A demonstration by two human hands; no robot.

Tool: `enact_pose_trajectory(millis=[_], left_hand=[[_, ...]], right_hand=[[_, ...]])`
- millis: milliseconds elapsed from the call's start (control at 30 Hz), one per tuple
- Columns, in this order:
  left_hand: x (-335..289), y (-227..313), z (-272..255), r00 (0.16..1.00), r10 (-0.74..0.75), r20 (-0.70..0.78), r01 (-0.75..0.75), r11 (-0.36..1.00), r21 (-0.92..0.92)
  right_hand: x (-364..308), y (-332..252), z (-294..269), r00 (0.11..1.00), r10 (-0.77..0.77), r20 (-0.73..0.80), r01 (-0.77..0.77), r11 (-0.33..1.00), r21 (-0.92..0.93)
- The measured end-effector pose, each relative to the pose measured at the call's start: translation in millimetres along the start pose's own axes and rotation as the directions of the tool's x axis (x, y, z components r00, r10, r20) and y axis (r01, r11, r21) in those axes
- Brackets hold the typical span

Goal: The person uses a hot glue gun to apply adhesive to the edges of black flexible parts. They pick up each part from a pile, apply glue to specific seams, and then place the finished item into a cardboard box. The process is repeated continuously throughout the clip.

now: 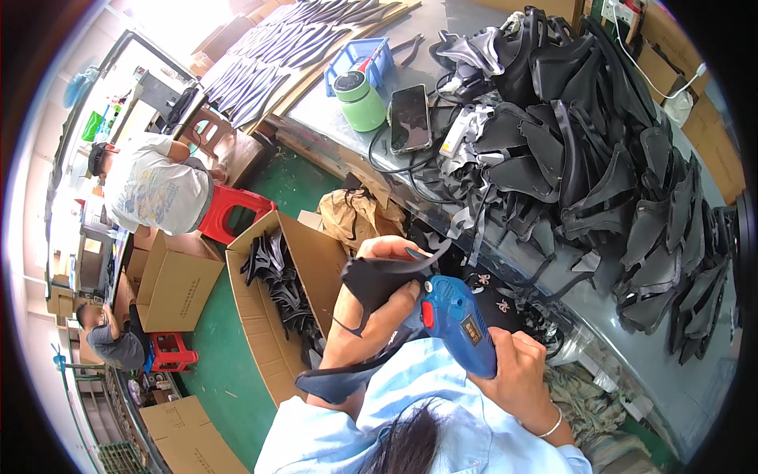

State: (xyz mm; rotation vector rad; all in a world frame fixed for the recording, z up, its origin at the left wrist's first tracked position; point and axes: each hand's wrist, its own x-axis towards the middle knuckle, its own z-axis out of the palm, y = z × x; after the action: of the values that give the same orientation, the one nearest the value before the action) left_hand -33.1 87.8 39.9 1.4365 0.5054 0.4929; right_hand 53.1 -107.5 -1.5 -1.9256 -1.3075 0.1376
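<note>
While the left hand [385,320] holds a black curved piece [369,286] near the centre of the frame, the right hand [515,367], just below and to the right, holds a blue handheld tool [458,316] with a red button. The left grip pinches the piece, thumb on the near side and fingers over the top edge; the right grip is wrapped around the tool's lower end. The tool's nose points up and left, close beside the piece; whether they touch cannot be told. A long dark strip [339,385] lies across the left forearm, lower centre.

At the upper right, a grey bench [671,387] carries a large heap of black parts [560,158]. On the same bench, upper centre, a dark-screened phone [410,118] lies beside a green jar [363,108], with a blue basket [335,73] just behind the jar. Left of the left hand, an open cardboard box [316,272] holds more black pieces [288,300]. In the left part of the frame, one person [158,182] sits on a red stool [237,207], and another person [117,346] sits lower down.
</note>
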Motion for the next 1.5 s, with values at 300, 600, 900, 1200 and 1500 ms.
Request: enact_pose_trajectory(millis=[300,600,900,1200,1500], left_hand=[[6,-5,-7,0.98,0.052,0.19,-0.069,0.994,0.082],[7,-13,-12,0.988,-0.15,0.047,0.154,0.983,-0.097],[-16,-49,25,0.763,-0.417,0.494,0.325,0.908,0.264],[-14,-50,31,0.78,-0.441,0.443,0.334,0.893,0.301],[-14,-62,29,0.767,-0.441,0.467,0.326,0.894,0.309]], right_hand=[[1,-4,0,1.0,-0.01,0.029,0.009,0.999,0.031],[-5,12,-9,0.997,0.054,0.063,-0.06,0.993,0.104],[28,18,-3,0.979,0.163,-0.121,-0.133,0.965,0.224],[30,23,-3,0.991,0.068,-0.119,-0.052,0.989,0.137],[28,26,-6,0.993,0.042,-0.113,-0.03,0.994,0.104]])
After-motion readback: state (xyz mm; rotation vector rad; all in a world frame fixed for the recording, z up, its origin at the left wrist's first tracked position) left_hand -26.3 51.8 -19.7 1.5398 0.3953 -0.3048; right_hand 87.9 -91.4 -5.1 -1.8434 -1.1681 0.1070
